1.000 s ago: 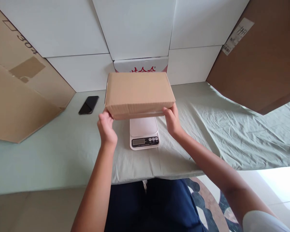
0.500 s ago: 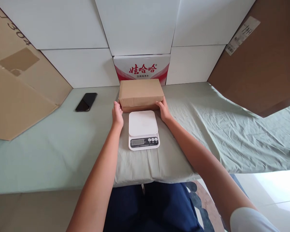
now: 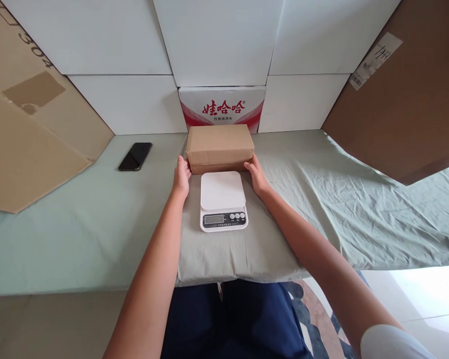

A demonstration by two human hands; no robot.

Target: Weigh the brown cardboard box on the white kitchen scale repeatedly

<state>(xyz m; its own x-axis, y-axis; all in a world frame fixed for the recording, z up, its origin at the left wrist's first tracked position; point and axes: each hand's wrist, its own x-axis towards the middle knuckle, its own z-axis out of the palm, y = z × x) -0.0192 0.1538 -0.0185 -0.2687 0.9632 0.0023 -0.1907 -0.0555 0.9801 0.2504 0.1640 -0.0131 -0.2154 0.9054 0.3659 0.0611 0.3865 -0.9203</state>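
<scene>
Cardboard box [image 3: 220, 144] is gripped at its two short ends, the fingers of the left hand [image 3: 181, 175] pressed flat against the left end and those of the right hand [image 3: 256, 175] against the right end, thumbs toward the near edge. The box is seated on the green cloth [image 3: 97, 224], just behind the white kitchen scale [image 3: 222, 199] and just in front of a red-and-white printed carton [image 3: 222, 105] at the wall of white panels [image 3: 127, 102].

Since the hold is made by side pressure alone, a slip could be caused if the box were lifted with the palms loosened. The near edge of the box is very close to the scale's platform, so the scale could be nudged or shifted on the soft cloth by any pull toward the body. Wrinkles in the cloth could also be dragged along. A black phone [image 3: 135, 156] is lying well apart to the left, and leaning cardboard sheets [image 3: 30, 144] are well clear of both arms.
</scene>
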